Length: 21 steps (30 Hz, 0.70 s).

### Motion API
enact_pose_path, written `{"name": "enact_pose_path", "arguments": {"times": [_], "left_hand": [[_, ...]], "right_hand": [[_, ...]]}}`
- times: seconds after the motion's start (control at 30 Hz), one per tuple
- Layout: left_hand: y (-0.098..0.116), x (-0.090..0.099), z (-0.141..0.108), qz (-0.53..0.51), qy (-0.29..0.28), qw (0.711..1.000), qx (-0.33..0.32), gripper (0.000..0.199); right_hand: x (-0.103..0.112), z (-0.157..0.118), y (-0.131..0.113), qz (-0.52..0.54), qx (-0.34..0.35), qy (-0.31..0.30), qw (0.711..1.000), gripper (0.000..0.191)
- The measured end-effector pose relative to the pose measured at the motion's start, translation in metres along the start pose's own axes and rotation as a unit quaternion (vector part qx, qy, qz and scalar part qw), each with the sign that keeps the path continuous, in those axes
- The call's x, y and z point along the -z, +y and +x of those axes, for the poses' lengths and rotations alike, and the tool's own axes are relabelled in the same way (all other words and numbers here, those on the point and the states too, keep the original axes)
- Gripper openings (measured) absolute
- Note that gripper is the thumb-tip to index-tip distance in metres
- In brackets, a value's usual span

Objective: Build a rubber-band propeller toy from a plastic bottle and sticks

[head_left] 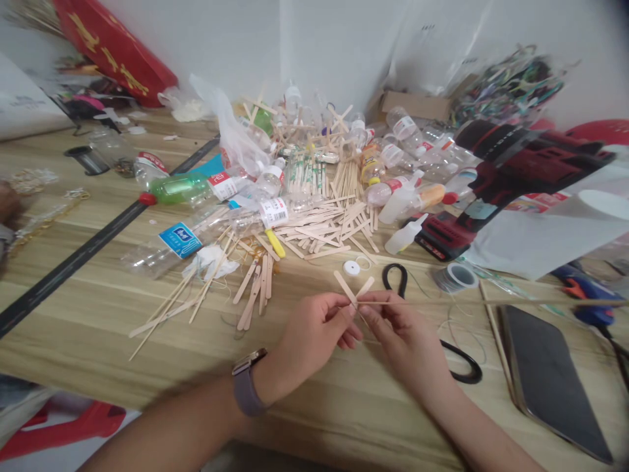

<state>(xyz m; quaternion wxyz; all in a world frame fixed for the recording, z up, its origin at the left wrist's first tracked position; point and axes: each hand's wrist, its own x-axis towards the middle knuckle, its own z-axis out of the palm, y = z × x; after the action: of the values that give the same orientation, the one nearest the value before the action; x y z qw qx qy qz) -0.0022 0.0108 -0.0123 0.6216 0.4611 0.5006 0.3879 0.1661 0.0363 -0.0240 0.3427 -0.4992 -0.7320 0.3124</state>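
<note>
Near the front middle of the table, my left hand (319, 331) pinches the crossed wooden sticks (346, 287), which form an X above its fingertips. My right hand (405, 334) is closed on a long thin bamboo skewer (442, 303) that runs off to the right; its left end meets the crossing of the sticks. The two hands almost touch. Black-handled scissors (462, 364) lie partly hidden under my right hand. Beyond my hands are a small white spool (351, 267) and a heap of loose flat sticks (329, 226).
Plastic bottles (272, 213) crowd the back and middle. On the right stand a red cordless drill (491, 177), a grey wire spool (457, 278), a phone (550, 373) and a blue glue gun (587, 295). A black strip (98, 246) crosses the left side. Another person's hand (7, 200) shows far left.
</note>
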Motion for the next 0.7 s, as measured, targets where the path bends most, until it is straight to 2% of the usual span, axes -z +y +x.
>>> {"name": "enact_pose_path", "arguments": {"times": [0.13,0.27,0.37,0.47,0.53,0.57,0.63,0.7], "left_hand": [[0.000,-0.001,-0.002,0.005,0.008,1.000,-0.008,0.025],[0.001,-0.002,-0.002,0.022,0.016,1.000,-0.010,0.021],[-0.002,-0.004,-0.001,0.029,0.014,0.999,0.005,0.021],[-0.004,-0.002,0.001,0.043,-0.017,0.999,0.023,0.025],[-0.002,0.002,0.001,0.112,-0.028,0.993,0.014,0.030],[0.000,0.005,0.001,0.166,-0.016,0.986,-0.001,0.033],[0.007,0.011,0.000,0.267,0.033,0.963,-0.034,0.035],[0.015,0.015,-0.001,0.300,0.073,0.950,-0.047,0.033]], "right_hand": [[0.000,-0.001,-0.002,-0.038,0.032,0.004,0.999,0.016],[0.004,-0.001,-0.004,-0.095,0.137,0.030,0.986,0.013],[0.007,0.000,-0.003,-0.118,0.181,0.010,0.976,0.016],[0.011,0.003,0.001,-0.141,0.196,-0.016,0.970,0.016],[0.013,0.004,0.004,-0.155,0.197,-0.025,0.968,0.015],[0.015,0.005,0.006,-0.160,0.198,-0.026,0.967,0.015],[0.018,0.007,0.008,-0.162,0.201,-0.029,0.966,0.014],[0.020,0.009,0.009,-0.162,0.209,-0.031,0.964,0.014]]}}
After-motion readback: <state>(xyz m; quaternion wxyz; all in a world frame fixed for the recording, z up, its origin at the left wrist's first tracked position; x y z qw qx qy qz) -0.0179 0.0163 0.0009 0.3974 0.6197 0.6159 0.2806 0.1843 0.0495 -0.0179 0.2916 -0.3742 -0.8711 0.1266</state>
